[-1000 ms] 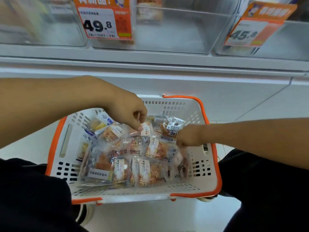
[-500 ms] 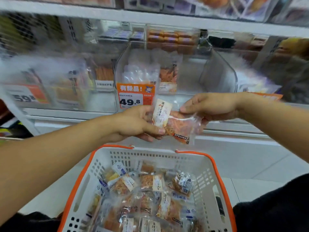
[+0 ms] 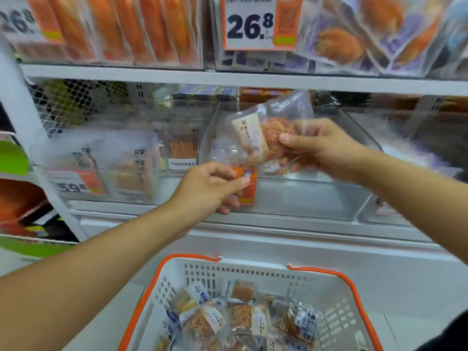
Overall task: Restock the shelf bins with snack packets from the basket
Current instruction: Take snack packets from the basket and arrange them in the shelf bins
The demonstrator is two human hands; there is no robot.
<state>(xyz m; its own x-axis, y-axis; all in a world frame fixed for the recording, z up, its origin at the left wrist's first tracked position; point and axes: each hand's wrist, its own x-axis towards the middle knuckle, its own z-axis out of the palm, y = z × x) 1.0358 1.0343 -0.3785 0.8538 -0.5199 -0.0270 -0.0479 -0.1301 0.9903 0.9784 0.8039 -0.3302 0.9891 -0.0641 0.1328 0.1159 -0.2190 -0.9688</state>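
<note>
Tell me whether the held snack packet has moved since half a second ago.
Yes. The snack packet, gripped by the right hand, has risen from below the clear bin's front edge to above it.

The snack packet (image 3: pixel 263 138) in the right hand (image 3: pixel 321 148) is showing clear, glossy plastic film with a matt paper-like label. The shelf bin (image 3: pixel 291 193) behind it is looking like smooth transparent plastic, catching pale glare. Near the camera, the basket (image 3: pixel 255 272) is appearing as matt white perforated plastic with a smooth orange plastic rim. The price card (image 3: pixel 249 24) at the far top is looking like flat printed paper.
</note>
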